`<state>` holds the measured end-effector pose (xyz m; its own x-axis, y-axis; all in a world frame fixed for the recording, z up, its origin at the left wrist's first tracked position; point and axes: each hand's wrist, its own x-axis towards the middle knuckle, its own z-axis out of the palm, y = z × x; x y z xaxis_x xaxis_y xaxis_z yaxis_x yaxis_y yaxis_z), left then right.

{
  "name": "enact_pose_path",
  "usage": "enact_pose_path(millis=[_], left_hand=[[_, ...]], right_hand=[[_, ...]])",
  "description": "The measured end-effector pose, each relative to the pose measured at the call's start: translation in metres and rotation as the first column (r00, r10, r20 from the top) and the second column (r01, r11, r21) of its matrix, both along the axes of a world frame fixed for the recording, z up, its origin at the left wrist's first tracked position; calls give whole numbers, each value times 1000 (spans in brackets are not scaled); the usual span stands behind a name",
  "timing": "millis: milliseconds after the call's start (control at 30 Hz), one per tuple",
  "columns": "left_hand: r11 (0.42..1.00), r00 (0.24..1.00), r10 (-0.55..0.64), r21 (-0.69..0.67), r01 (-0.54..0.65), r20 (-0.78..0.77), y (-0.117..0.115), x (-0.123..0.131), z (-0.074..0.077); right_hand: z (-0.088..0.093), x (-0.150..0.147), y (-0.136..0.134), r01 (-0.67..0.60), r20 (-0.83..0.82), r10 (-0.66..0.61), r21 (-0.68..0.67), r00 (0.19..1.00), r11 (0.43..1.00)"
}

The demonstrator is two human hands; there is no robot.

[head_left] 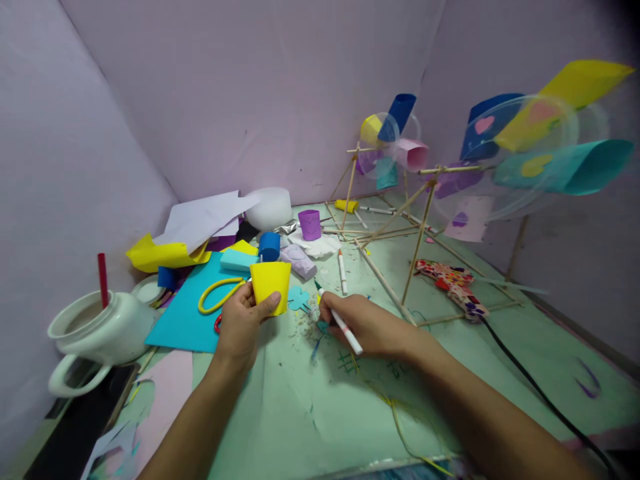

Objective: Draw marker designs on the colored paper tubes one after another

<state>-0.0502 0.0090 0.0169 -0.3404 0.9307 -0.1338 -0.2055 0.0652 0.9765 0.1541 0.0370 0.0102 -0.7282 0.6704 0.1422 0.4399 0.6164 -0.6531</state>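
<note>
My left hand (246, 312) grips a yellow paper cup shape (271, 283), the thumb pressed on its front and the fingers behind it. In my right hand (353, 320) is a white marker (346, 330) with a green tip, which points up and left toward the yellow paper, apart from it. Between the hands lies a blue paper flower cutout (299, 298) among small scraps. Yellow-handled scissors (220, 297) rest beside my left hand on a blue paper sheet (183, 317). An orange-tipped marker (343, 272) lies just beyond my right hand.
Stick frames (380, 272) carrying wheels of coloured paper cups (545, 160) stand at the right. A glue gun (453, 283) with a black cord lies under one. A white pot (107, 327) is at left. Purple (309, 225) and blue (269, 247) paper pieces stand behind.
</note>
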Motion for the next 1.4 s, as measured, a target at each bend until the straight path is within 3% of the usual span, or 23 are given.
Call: enact_pose_path(millis=[167,333,433,667,833,1067,1200,1400], left_hand=[[1000,1000,1,-28,-1,-3,2,2,-5],[996,1000,-19,-83,17,-21,1,6,-9],[995,998,-47,-93,43,-35,0,8,-11],[974,989,-130,-196,114,-70,-2,18,-16],[959,965,-244,-171,226,-95,-6,22,-18],[919,888,-382,-200,339,-255,-17,33,1],[881,866,-464,-197,429,-187,-19,33,4],[844,844,-534,-96,528,-53,-17,26,-8]], right_hand=[[0,2,10,279,-286,-309,-142,907,950],[2,-1,9,238,-480,-448,-435,754,868],[6,-4,7,242,-478,-492,-493,727,836],[13,-3,5,231,-476,-407,-385,780,894],[4,-5,4,194,-475,-338,-327,812,925],[-7,-11,-1,148,-518,-215,-167,828,975],[-5,-10,-1,186,-498,-208,-95,842,978],[-6,-8,0,206,-477,-148,71,866,976]])
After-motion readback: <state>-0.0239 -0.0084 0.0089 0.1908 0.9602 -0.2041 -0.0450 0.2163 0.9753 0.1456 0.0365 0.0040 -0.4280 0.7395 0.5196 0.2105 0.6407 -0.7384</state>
